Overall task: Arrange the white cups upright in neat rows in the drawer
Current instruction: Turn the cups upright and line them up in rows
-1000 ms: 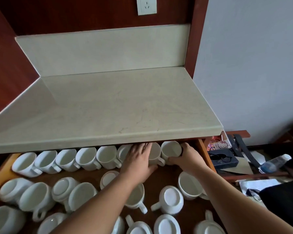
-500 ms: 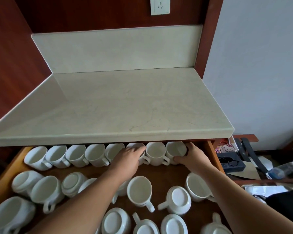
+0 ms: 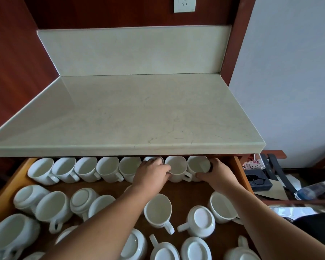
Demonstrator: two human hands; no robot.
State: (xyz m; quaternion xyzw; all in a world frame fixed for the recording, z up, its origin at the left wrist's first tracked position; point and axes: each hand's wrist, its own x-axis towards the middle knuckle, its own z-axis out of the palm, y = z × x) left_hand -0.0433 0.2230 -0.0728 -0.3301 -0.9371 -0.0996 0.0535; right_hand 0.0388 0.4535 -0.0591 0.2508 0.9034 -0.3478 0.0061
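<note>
White cups (image 3: 107,171) stand upright in a back row of the drawer (image 3: 240,171), tucked partly under the counter (image 3: 139,117). Both hands reach in there: the left hand (image 3: 151,174) curls over one cup's rim, and the right hand (image 3: 217,174) wraps the end cup (image 3: 198,166), likely nudging them snug. Nearer cups lie jumbled, several upside down (image 3: 202,221), awaiting their turn.
</note>
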